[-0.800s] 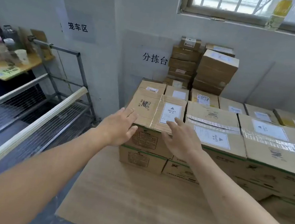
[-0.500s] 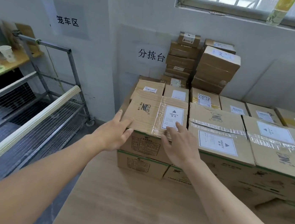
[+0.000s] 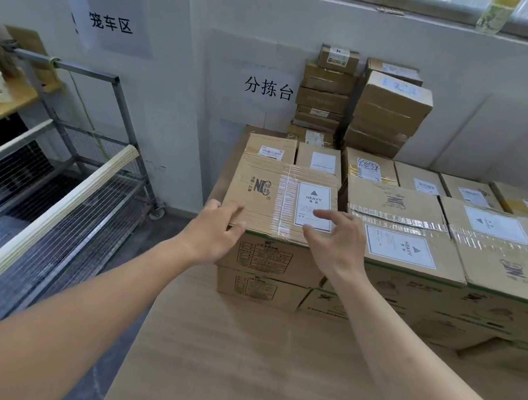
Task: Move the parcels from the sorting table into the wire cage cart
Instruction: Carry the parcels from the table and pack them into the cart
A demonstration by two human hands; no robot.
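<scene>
1. Printed "HEAVY" with a triangle on the white label [image 3: 313, 206] of the front-left parcel [image 3: 276, 198]; same word on the label [image 3: 399, 248] of the neighbouring box [image 3: 398, 229].
2. Two wall signs: "笼车区" [image 3: 111, 22] above the wire cage cart [image 3: 62, 155], "分拣台" [image 3: 268, 88] above the sorting table [image 3: 236, 362].
3. Stacked on the table's far half, one carton beneath that parcel.
4. Left hand [image 3: 215, 230]: fingers nearly straight, touching the parcel's near-left top corner, thumb along the edge.
5. Right hand [image 3: 334, 241]: fingers spread and loosely bent above the label, gripping nothing; contact unclear.
</scene>
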